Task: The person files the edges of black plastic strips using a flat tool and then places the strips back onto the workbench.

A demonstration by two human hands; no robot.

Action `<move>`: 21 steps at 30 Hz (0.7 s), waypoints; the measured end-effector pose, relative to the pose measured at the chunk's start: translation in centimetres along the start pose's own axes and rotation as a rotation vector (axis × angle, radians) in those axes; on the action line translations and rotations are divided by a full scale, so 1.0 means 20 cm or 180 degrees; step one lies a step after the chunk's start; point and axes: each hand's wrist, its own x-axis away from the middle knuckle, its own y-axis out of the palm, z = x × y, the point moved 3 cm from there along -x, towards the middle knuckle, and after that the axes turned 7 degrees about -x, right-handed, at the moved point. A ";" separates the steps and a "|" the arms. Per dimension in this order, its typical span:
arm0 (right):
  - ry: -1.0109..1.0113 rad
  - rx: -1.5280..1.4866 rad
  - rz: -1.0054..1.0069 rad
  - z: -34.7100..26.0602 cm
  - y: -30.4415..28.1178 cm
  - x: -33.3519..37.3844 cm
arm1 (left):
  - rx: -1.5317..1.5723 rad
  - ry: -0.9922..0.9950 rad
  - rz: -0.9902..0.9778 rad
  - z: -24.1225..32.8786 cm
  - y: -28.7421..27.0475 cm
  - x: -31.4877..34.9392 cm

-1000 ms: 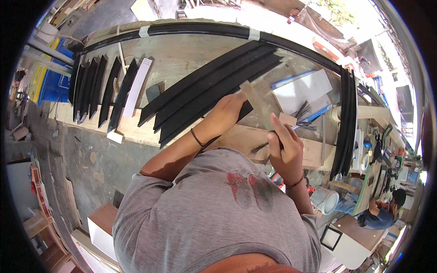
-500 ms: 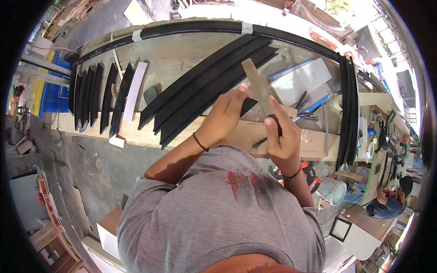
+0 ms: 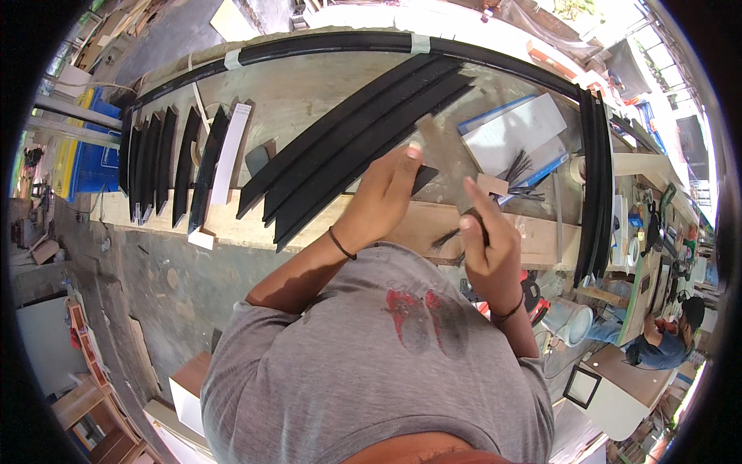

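Observation:
My left hand (image 3: 384, 192) is closed round a short black strip (image 3: 424, 179), thumb on top; the strip's pointed end sticks out to its right. My right hand (image 3: 495, 251) grips the dark handle of what looks like a flat file, its greyish-brown blade (image 3: 434, 138) smeared by motion and slanting up and left past the strip's end. Its forefinger is stretched out along the tool. Just left of and beyond my left hand, long black profile strips (image 3: 340, 131) lie side by side, slanting across the bench.
Shorter black strips (image 3: 182, 166) and a white strip (image 3: 232, 151) lie at the bench's left. A black frame bar (image 3: 325, 54) runs along the far edge; more bars (image 3: 593, 193) stand right. White-and-blue packs (image 3: 518, 135) and black bristly bundles (image 3: 516, 172) lie beyond my right hand. A person (image 3: 665, 340) works far right.
My right hand has shifted slightly right and toward me, drawing the file with it; its blade is now blurred. My left hand stays nearly in place with the black strip.

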 end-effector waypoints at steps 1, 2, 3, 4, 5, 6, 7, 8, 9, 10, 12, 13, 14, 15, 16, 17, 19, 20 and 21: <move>-0.0161 0.0006 -0.0030 0.02 0.02 0.01 | 0.0001 0.0002 0.0010 0.00 0.02 0.00; -0.0294 0.0015 -0.0035 0.02 0.02 0.02 | 0.0094 0.0144 0.0104 0.01 0.03 0.00; -0.0273 0.0020 -0.0015 0.02 0.03 0.00 | 0.0189 0.0285 0.0196 0.03 0.04 0.00; -0.0320 -0.0007 0.0036 0.01 0.03 -0.06 | 0.0197 0.0284 0.0166 0.04 0.03 0.01; -0.0375 -0.0040 0.0083 0.00 0.03 -0.08 | 0.0041 0.0145 0.0013 0.05 0.01 0.01; -0.0362 -0.0040 0.0100 0.00 0.02 -0.07 | -0.0116 0.0008 -0.0140 0.05 0.00 0.02; -0.0344 -0.0037 0.0080 0.00 0.01 -0.06 | -0.0116 0.0010 -0.0160 0.05 0.00 0.02; -0.0225 -0.0043 -0.0013 -0.01 0.00 -0.05 | -0.0143 -0.0062 -0.0114 0.05 -0.01 0.02; -0.0101 -0.0047 -0.0092 -0.01 0.00 -0.03 | -0.0169 -0.0133 -0.0070 0.05 -0.02 0.02; 0.0015 -0.0047 -0.0166 -0.01 -0.01 -0.02 | -0.0173 -0.0120 -0.0064 0.05 -0.01 0.01; -0.0391 0.0008 -0.0062 0.01 0.01 0.00 | 0.0161 0.0188 -0.0023 0.05 0.02 0.01; -0.0589 -0.0018 -0.0020 0.01 0.03 -0.02 | 0.0166 0.0164 -0.0079 0.04 0.02 0.01; -0.0546 -0.0001 0.0018 0.02 0.02 -0.05 | 0.0017 0.0059 -0.0092 0.01 0.02 0.01; -0.0218 -0.0012 -0.0034 0.02 0.02 -0.09 | -0.0147 -0.0038 -0.0091 0.00 0.01 0.00; 0.0108 -0.0027 -0.0089 0.04 0.01 -0.11 | -0.0142 -0.0033 -0.0132 -0.01 0.02 0.01; -0.0202 -0.0142 0.0079 0.05 0.00 -0.12 | -0.0140 -0.0120 -0.0188 -0.02 0.01 0.01; -0.0186 -0.0184 0.0190 0.06 -0.03 -0.09 | -0.0139 -0.0183 -0.0246 -0.02 0.00 -0.01; -0.0157 -0.0248 0.0269 0.06 -0.04 -0.08 | -0.0004 -0.0167 -0.0463 -0.02 -0.01 -0.03; -0.0173 -0.0250 0.0284 0.07 -0.04 -0.07 | 0.0131 -0.0152 -0.0680 -0.02 -0.02 -0.04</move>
